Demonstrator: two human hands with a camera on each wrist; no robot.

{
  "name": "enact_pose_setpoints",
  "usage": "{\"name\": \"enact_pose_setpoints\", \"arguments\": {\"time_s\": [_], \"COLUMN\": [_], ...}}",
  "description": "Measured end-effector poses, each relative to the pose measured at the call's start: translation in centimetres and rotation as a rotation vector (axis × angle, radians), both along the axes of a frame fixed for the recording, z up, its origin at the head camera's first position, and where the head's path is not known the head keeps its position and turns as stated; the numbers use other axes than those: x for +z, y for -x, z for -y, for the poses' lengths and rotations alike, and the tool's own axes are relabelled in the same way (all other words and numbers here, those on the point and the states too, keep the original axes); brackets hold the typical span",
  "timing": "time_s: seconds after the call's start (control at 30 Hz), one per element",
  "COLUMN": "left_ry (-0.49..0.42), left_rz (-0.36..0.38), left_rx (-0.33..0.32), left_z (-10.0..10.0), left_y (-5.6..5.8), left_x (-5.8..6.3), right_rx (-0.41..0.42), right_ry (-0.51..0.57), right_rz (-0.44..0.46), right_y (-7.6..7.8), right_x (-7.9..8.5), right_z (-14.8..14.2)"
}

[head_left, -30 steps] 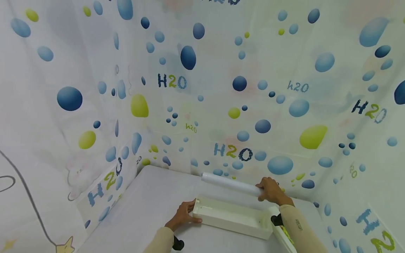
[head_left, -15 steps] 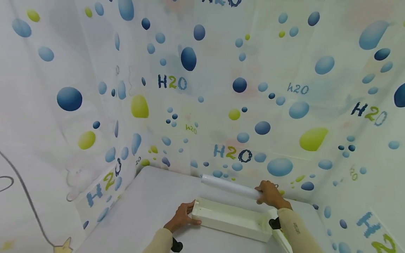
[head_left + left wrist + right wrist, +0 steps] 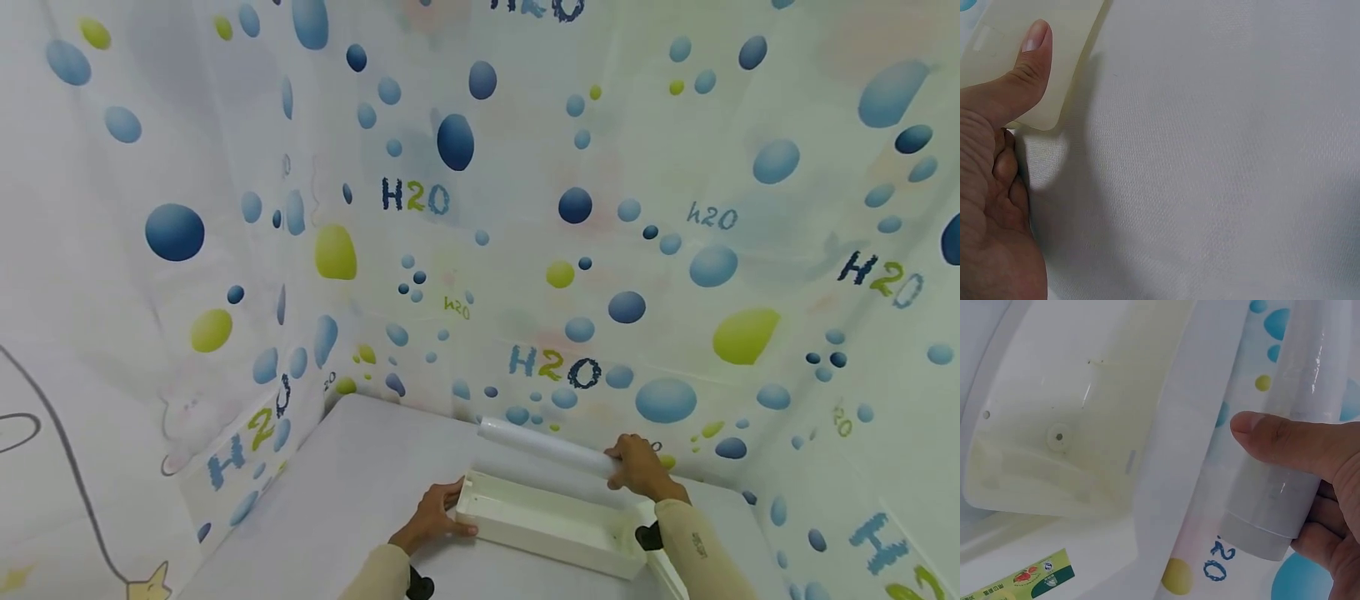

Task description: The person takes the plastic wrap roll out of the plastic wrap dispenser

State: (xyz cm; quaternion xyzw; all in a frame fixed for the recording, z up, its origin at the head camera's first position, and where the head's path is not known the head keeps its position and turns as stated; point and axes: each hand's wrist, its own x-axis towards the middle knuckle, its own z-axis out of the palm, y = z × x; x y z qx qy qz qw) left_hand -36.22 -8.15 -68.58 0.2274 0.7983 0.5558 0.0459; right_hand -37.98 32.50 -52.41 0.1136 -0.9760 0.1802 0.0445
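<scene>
In the head view, a long cream plastic box [image 3: 551, 543], open at the top, lies on the white table. My left hand [image 3: 433, 515] grips its left end, the thumb [image 3: 1035, 59] lying along the outer wall in the left wrist view. Behind the box, my right hand [image 3: 642, 468] holds the right end of a roll of clear plastic film [image 3: 543, 446]. The right wrist view shows the thumb across the roll [image 3: 1266, 494] and fingers curled beneath it, near the grey core end. The roll is apart from the box.
A long cream piece with a green printed label [image 3: 1029, 575] lies by the box's right end, partly hidden by my right sleeve in the head view. White cloth covers the table [image 3: 375, 454]. Bubble-printed curtains [image 3: 480, 317] rise along the table's back and sides.
The head view has tilted slightly. Both hands keep their grips, and the roll and box have hardly moved.
</scene>
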Motion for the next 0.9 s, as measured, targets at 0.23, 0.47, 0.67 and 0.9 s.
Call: {"name": "enact_pose_setpoints", "arguments": {"time_s": [0.23,0.47,0.67,0.9], "left_ry": [-0.011,0.008,0.014,-0.015], "left_rz": [0.006,-0.005,0.023,0.018], "left_rx": [0.004,0.012,0.028,0.031], "left_z": [-0.2,-0.4,-0.4,-0.4], "left_y": [-0.3,-0.8,-0.8,-0.5], "left_x": [0.2,0.8,0.8,0.3], "right_rx": [-0.060,-0.057,-0.036,-0.037], "right_ry": [-0.002,0.003,0.014,-0.003], "right_rz": [0.038,0.048,0.029,0.031], "right_y": [0.0,-0.1,0.1,0.1], "right_x": [-0.6,-1.1,-1.6,-2.1], "right_z": [0.2,0.4,0.4,0.6]}}
